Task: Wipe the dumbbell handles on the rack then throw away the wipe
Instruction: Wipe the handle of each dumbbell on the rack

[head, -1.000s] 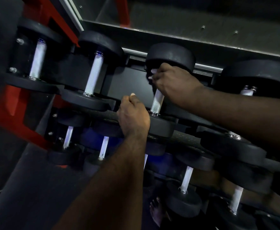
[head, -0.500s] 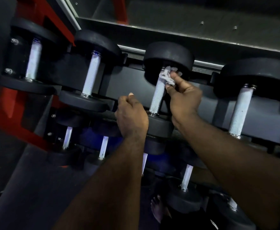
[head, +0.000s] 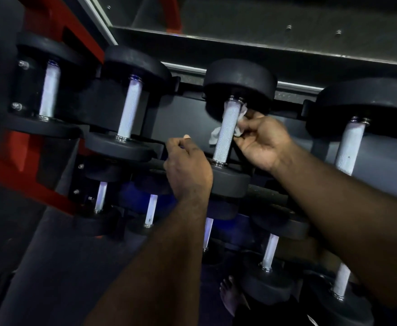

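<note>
Wipe (head: 241,121) has slid from the handle's (head: 227,135) top to wrap behind it, pinched in my right hand (head: 261,141), left hand (head: 188,168) gripping the rack (head: 188,114), other handles still to do.

Dim room, little light. Above the top edge of the rack (head: 188,118) a grey panel (head: 287,17) spans the wall, with two small bolts (head: 288,27) in it and a dark ledge (head: 240,47) along its bottom. A silver trim strip (head: 94,17) runs diagonally at the panel's left side. Red steel beams (head: 51,17) stand at the rack's left end, one up top, another slanting low on the left. The floor (head: 51,267) is dark grey and plain off the rack's lower left corner. A bluish-violet glow (head: 134,196) shows low between the tiers.
</note>
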A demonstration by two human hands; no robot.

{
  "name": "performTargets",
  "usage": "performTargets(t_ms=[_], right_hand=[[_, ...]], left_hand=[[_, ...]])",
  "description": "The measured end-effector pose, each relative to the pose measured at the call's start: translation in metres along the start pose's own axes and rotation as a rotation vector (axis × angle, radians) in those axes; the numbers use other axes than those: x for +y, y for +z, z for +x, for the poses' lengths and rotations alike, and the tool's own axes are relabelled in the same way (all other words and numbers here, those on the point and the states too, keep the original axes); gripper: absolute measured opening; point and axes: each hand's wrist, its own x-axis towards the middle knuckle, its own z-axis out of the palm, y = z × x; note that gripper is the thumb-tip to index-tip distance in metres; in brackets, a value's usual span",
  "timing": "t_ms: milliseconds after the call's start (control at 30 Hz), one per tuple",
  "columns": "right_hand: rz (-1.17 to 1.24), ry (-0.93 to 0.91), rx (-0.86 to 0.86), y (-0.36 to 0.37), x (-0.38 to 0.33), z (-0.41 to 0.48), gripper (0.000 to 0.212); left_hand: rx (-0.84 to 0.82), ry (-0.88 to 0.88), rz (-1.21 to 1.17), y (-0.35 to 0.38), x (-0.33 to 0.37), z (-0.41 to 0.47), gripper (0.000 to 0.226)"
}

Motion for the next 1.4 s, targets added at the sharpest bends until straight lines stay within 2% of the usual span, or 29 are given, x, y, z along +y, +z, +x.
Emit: performTargets(t_ms=[67,167,333,500,667,767,800,867,900,1000,1100,1133,1200,1267,1400], right_hand=[[0.010,0.018,0.029,0.010,0.002,0.006,0.049],[-0.125,-0.038,0.096,0.018,-0.002,0.011,0.041],[-0.149,-0.125,0.070,0.000,-0.005,-0.009,0.058],[-0.110,0.074,0.028,0.020,-0.012,0.003,0.060],[-0.145,0.075,-0.093,0.006,-0.022,-0.019,0.063],[-0.076,0.185,-0.145,0.005,-0.022,-0.010,0.043],[-0.092,0.223,-0.172,0.010,-0.021,-0.004,0.042],[-0.197,0.240,-0.200,0.013,-0.023,0.004,0.058],[-0.250,0.225,-0.199,0.011,-0.025,0.003,0.059],[-0.265,0.183,-0.211,-0.010,-0.035,-0.005,0.050],[-0.183,0.188,-0.212,-0.012,-0.032,-0.005,0.023],[-0.202,0.196,-0.185,-0.005,-0.028,-0.001,0.021],[-0.296,0.176,-0.135,0.010,-0.024,-0.001,0.028],[-0.382,0.163,-0.173,0.010,-0.019,-0.004,0.037],[-0.387,0.118,-0.247,-0.011,-0.019,-0.013,0.080]], left_hand=[[-0.001,-0.005,0.009,0.000,-0.001,0.000,0.026],[-0.001,-0.017,0.009,0.002,-0.002,0.001,0.026],[-0.016,-0.022,0.014,0.002,-0.001,0.000,0.025],[0.008,-0.019,0.019,0.001,0.002,0.000,0.027],[0.012,-0.032,0.020,-0.001,0.006,-0.003,0.028],[0.015,-0.033,0.021,0.000,0.002,0.000,0.027],[0.015,-0.035,0.026,0.001,0.001,0.000,0.027],[0.017,-0.031,0.031,0.001,0.002,-0.001,0.027],[0.018,-0.027,0.034,0.000,0.003,-0.001,0.028],[0.002,-0.022,0.047,0.000,0.003,-0.001,0.030],[-0.013,-0.009,0.059,0.001,0.002,0.000,0.030],[-0.018,0.002,0.065,0.000,0.001,0.000,0.031],[-0.027,0.019,0.063,-0.001,0.001,0.000,0.033],[-0.028,0.037,0.047,0.000,0.000,0.000,0.035],[-0.027,0.042,0.055,0.001,0.001,0.001,0.035]])
